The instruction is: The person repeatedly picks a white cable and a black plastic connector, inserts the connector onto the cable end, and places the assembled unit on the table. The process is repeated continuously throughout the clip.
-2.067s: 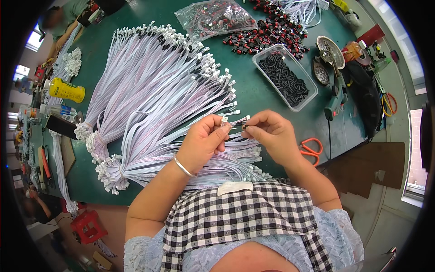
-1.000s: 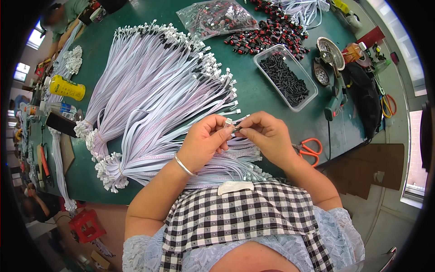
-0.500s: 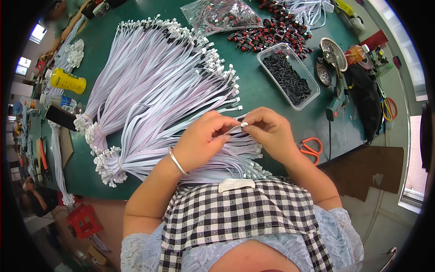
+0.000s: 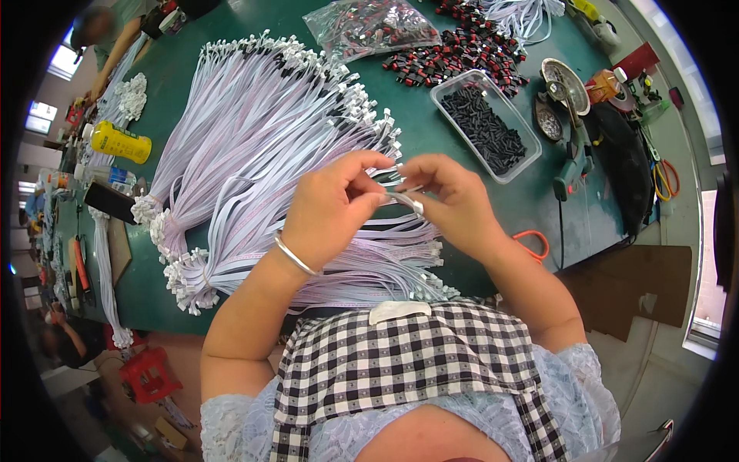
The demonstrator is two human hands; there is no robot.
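In front of my apron, my left hand [image 4: 331, 202] pinches a pale ribbon cable [image 4: 402, 199] between thumb and forefinger. A white connector [image 4: 417, 207] on its end lies against the thumb of my right hand [image 4: 456, 202]. The right fingers are curled round this cable end, the forefinger raised off the thumb; their exact grip is partly hidden. Beneath both hands spreads a big fan of white and pinkish ribbon cables [image 4: 254, 138], bundled at the lower left, with small white and black connectors along their far ends.
A clear plastic box [image 4: 504, 179] of black sleeves stands right of my hands. Behind it are red-and-black parts [image 4: 462, 58] and a plastic bag [image 4: 369, 31]. Orange-handled scissors [image 4: 531, 245] lie beside my right forearm. A green hand tool [image 4: 573, 165], metal dishes and a yellow bottle [image 4: 119, 142] stand around.
Both hands have moved slightly up and away from my body. The right forefinger has lifted off the connector, and more of the bent cable end shows between the hands.
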